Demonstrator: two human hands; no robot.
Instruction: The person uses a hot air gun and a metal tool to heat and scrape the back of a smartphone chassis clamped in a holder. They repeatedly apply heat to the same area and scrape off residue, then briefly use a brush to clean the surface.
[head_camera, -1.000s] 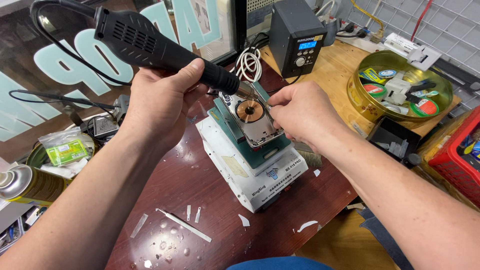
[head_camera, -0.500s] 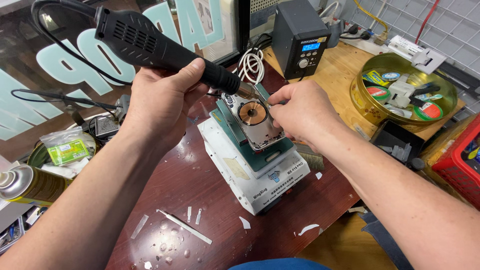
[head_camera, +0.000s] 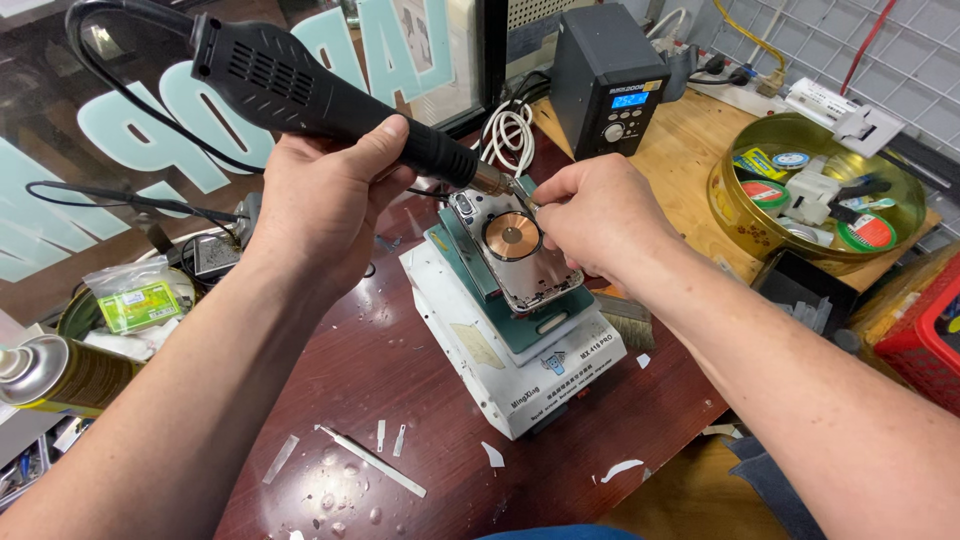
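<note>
The left hand (head_camera: 320, 200) is closed fully around the black hot-air gun (head_camera: 330, 100), whose long axis runs from far left down to the right, nozzle over the opened phone (head_camera: 510, 250). The right hand (head_camera: 600, 215) pinches at the phone's far edge; what it holds is hidden. The phone lies on a white heating stand (head_camera: 510, 370) on the dark red table (head_camera: 380, 380), with a black station (head_camera: 605, 75) beyond.

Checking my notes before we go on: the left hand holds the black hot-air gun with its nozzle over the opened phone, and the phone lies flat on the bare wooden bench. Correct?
Not quite. In the head view the left hand does hold the hot-air gun over the phone, but the phone lies on a green pad atop a white box-shaped fixture, not on bare wood.
</note>
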